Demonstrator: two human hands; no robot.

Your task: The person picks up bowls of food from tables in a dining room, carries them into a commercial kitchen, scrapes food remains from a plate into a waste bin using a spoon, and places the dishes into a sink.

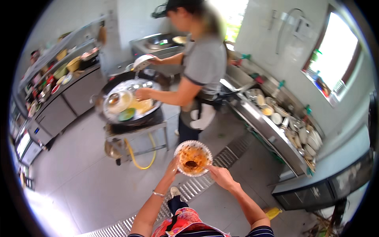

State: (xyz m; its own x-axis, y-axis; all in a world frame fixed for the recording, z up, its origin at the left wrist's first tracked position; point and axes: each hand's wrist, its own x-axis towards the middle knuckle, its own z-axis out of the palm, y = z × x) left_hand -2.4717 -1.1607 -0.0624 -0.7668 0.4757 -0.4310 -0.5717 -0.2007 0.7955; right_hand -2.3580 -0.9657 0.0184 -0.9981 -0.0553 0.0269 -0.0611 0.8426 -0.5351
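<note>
In front of me I carry a white bowl with a patterned rim (179, 147), smeared inside with orange-red sauce or food remains (199, 155). My left hand (172, 166) is closed on the bowl's left side. A spoon (191, 163) rests with its dark-looking head in the sauce, and my right hand (222, 176) pinches its handle at the bowl's right edge. Beyond the bowl a co-worker in a grey shirt (207, 59) leans over a large wok (103, 115) of sudsy water with dishes in it, holding a white bowl (143, 62) above it.
A metal sink counter (260, 132) heaped with dishes (290, 118) runs along the right wall. Under the wok are a metal stand (136, 136) and a yellow hose (143, 166). A floor drain grate (197, 187) crosses beneath me. Steel cabinets (81, 85) line the left.
</note>
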